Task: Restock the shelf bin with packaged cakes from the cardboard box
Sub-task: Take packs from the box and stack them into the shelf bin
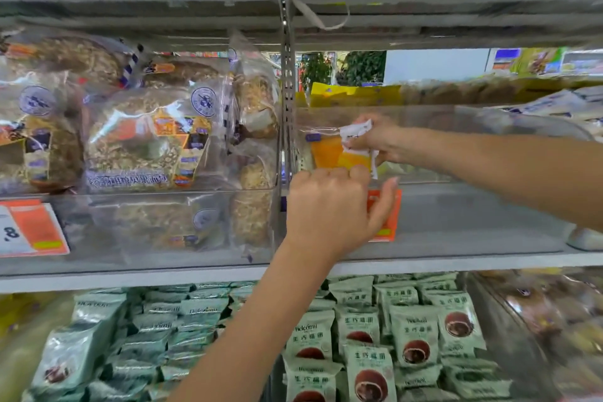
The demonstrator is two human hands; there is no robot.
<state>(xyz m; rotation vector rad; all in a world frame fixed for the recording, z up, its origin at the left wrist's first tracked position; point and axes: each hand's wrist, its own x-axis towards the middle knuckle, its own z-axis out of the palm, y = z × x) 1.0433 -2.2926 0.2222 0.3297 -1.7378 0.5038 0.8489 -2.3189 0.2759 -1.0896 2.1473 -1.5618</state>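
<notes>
store shelf, clear bin (456, 206): right hand (375, 137) pinches one orange cake packet (339, 153); left hand (329, 209) curled on bin rim.

Bright even light, wide-angle bowing, blurred edges (right worst)

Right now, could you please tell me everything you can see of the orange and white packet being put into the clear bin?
The orange and white packet looks like a small glossy plastic wrapper, orange on its face with crinkled white ends. It sits tilted inside the clear bin on the middle shelf, close behind the bin's transparent front wall near its left end. The right hand grips its white upper end from inside the bin, while the left hand curls over the front wall just below it. Any print on it is too blurred to read.
</notes>
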